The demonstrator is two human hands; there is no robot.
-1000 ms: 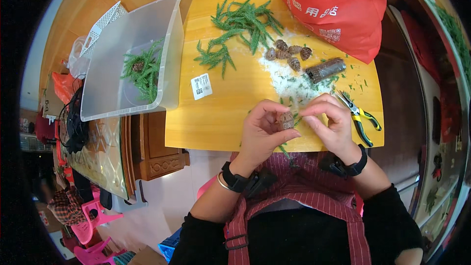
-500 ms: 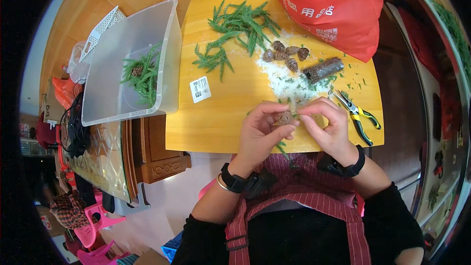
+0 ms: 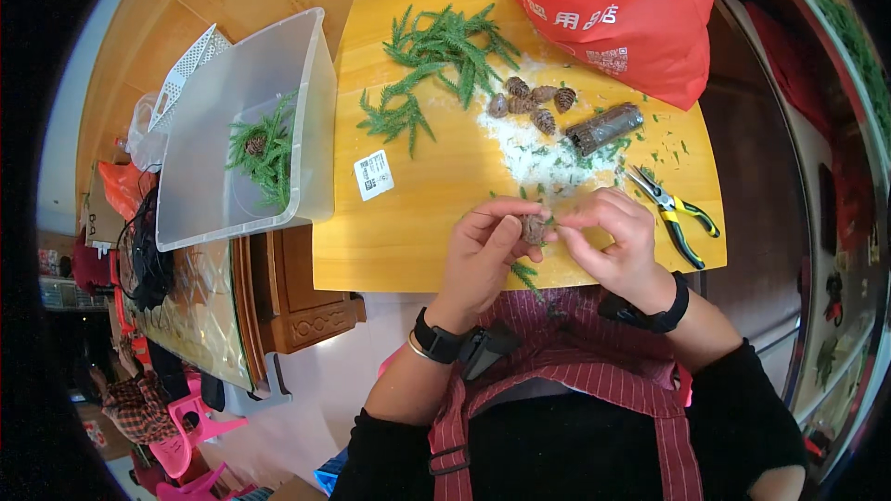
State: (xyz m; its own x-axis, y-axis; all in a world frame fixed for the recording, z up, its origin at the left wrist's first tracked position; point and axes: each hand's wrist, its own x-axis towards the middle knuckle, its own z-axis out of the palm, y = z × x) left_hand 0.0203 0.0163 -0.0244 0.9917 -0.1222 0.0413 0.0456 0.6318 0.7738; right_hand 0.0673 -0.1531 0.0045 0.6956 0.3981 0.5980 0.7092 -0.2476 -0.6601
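My left hand and my right hand meet over the near edge of a yellow wooden table. Together they pinch a small brown pine cone with a green sprig hanging below it. A thin wire runs from the cone toward the left over my left fingers. Just beyond the hands lies a patch of white flakes, several more pine cones and a dark bark roll.
Yellow-handled pliers lie right of my right hand. Green fir sprigs spread at the table's far middle, a red bag at far right, a white label nearer. A clear plastic bin holding sprigs and a cone stands left.
My hands have stayed at the table's near edge, turning the cone between the fingers. The cone now shows more plainly between both thumbs.
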